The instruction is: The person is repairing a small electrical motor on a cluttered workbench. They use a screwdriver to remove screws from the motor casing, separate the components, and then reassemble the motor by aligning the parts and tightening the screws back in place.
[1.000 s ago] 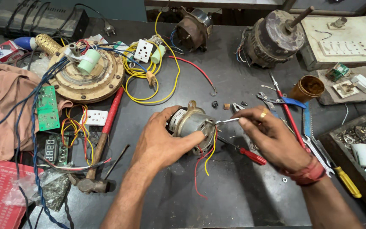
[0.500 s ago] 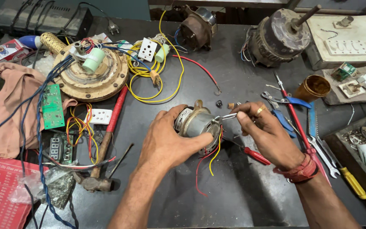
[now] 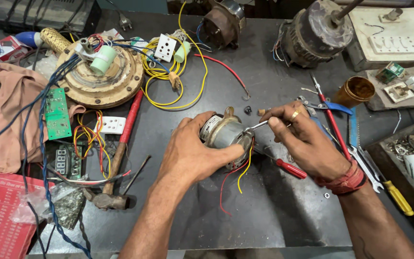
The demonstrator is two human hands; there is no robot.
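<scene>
On the dark bench — left hand (image 3: 190, 156) clasps small motor (image 3: 224, 134), right hand (image 3: 303, 141) probing.

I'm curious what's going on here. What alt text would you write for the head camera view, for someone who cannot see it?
Two bare hands work on a small grey electric motor on a dark workbench: the left hand grips its body while the right hand holds a thin metal tool against its end. Red and yellow wires trail from the motor. A hammer, loose wiring, a green circuit board and larger motors lie around.
</scene>
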